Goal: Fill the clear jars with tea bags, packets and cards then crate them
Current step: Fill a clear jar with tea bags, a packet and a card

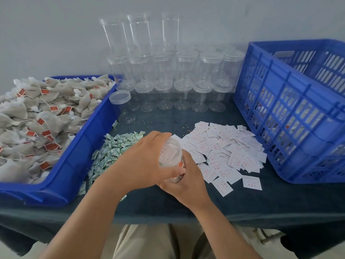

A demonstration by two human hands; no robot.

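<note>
A clear jar point(170, 156) stands near the table's front, a white card with red print showing through its top. My left hand point(143, 161) wraps over its lid from the left. My right hand point(188, 182) grips its lower body from the right. Grey tea bags point(33, 120) with red tags fill the blue tray point(87, 146) at left. Green-white packets point(112, 152) lie piled just left of my hands. White cards point(229, 154) spread to the right. The tall blue crate point(291, 113) stands at far right, with filled jars dimly visible through its slots.
Rows of clear lidded jars point(183, 94) stand stacked against the grey wall at the back. One lone jar point(121, 107) sits beside the tray's corner. A dark cloth point(242, 200) covers the table, whose front edge runs just below my wrists.
</note>
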